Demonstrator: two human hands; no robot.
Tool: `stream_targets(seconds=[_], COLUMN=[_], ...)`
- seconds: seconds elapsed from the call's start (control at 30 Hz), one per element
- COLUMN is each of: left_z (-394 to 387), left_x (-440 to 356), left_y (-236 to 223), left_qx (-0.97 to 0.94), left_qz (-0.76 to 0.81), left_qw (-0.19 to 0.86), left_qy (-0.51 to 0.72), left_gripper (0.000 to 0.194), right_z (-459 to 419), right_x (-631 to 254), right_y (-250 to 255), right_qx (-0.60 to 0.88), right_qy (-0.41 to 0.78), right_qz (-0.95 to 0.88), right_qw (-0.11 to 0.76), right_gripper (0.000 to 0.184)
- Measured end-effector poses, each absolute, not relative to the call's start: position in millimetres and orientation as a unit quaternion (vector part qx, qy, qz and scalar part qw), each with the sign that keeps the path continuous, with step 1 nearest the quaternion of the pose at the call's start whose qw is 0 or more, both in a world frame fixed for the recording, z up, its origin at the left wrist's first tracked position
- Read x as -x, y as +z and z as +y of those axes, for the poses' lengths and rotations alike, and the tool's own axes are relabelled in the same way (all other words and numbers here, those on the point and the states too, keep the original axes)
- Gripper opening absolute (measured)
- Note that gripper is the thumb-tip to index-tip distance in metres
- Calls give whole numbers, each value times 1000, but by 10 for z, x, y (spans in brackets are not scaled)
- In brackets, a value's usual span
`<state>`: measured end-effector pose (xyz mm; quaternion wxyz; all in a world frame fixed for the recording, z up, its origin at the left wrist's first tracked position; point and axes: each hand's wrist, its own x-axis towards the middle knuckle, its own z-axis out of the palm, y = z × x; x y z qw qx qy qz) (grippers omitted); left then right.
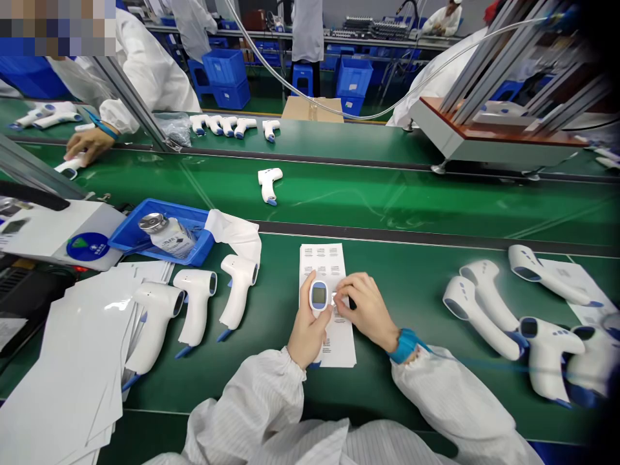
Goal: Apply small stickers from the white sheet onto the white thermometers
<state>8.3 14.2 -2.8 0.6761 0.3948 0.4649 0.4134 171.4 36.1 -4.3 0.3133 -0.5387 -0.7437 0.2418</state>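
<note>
Two bare hands work over a printed sheet (329,261) on the green conveyor belt (411,290) in the head view. The left hand (310,329) wraps a white infrared thermometer (318,296), screen up; the right hand (365,310) pinches beside it, its hold too small to tell. More thermometers (484,297) lie toward the belt's right edge.
</note>
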Motion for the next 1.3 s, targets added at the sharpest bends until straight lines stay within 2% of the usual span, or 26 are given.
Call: stream_targets(seconds=[0.2, 0.37, 0.47, 0.6, 1.3], left_z=[148, 158, 160, 158, 154], left_x=[-95, -82, -81, -85, -72], left_y=[-54, 13, 11, 2, 26], left_qx=[-432, -419, -404, -398, -407], left_qz=[426, 424, 438, 449, 453], left_qw=[636, 655, 662, 659, 657], left_qy=[476, 464, 454, 453, 445], left_gripper=[59, 65, 72, 77, 79], right_z=[60, 280, 417, 479, 555], right_x=[-1622, -1482, -1421, -1378, -1365], right_y=[419, 471, 432, 430, 432], right_qx=[481, 532, 534, 537, 539], right_qy=[520, 421, 410, 423, 405], right_qz=[-646, -638, -632, -617, -623], right_qw=[285, 364, 384, 390, 397], right_gripper=[10, 7, 8, 8, 5])
